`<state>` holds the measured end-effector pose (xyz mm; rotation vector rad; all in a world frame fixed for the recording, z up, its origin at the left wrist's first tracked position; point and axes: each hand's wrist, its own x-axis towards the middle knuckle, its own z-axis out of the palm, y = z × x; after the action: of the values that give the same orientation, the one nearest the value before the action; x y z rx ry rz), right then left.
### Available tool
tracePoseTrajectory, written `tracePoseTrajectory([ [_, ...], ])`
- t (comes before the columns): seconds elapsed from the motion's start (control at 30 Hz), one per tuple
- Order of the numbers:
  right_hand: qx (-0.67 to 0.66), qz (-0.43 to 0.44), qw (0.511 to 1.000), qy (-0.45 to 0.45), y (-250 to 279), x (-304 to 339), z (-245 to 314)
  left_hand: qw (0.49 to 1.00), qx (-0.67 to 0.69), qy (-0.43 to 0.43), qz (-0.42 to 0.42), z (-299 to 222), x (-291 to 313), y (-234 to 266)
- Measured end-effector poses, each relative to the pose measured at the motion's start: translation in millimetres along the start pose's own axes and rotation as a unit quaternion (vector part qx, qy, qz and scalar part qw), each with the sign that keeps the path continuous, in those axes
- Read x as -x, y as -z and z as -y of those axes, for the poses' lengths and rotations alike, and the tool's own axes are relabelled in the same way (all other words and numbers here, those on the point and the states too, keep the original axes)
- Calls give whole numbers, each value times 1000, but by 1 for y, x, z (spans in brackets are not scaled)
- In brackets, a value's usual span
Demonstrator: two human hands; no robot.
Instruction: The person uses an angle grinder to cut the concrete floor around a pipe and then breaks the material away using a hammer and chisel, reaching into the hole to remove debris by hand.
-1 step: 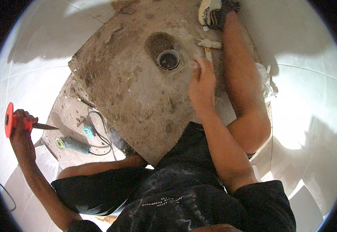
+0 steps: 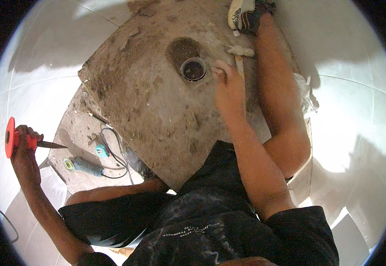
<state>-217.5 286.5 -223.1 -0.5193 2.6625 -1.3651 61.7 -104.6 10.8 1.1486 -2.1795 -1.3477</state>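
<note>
Left of the pipe (image 2: 195,62) my left hand (image 2: 21,148) grips the chisel (image 2: 32,142), handle part-hidden, crosswise, tip rightward; what my right hand (image 2: 229,88) holds, I can't tell.

Floor (image 2: 153,115): brown, dirt-strewn. Pale tiled walls (image 2: 352,102) stand along its left and right edges, patched with glare (image 2: 334,153) and shadow (image 2: 339,35).
</note>
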Motion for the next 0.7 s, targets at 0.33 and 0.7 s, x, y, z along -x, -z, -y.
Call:
tracePoseTrajectory([
  [0.33,420,615,643,178,-120,-108,-29,1000,-3,-7,3,-7,-11,-19],
  [0.7,532,581,564,247,-152,-121,-89,997,-72,3,9,-29,2,-40],
])
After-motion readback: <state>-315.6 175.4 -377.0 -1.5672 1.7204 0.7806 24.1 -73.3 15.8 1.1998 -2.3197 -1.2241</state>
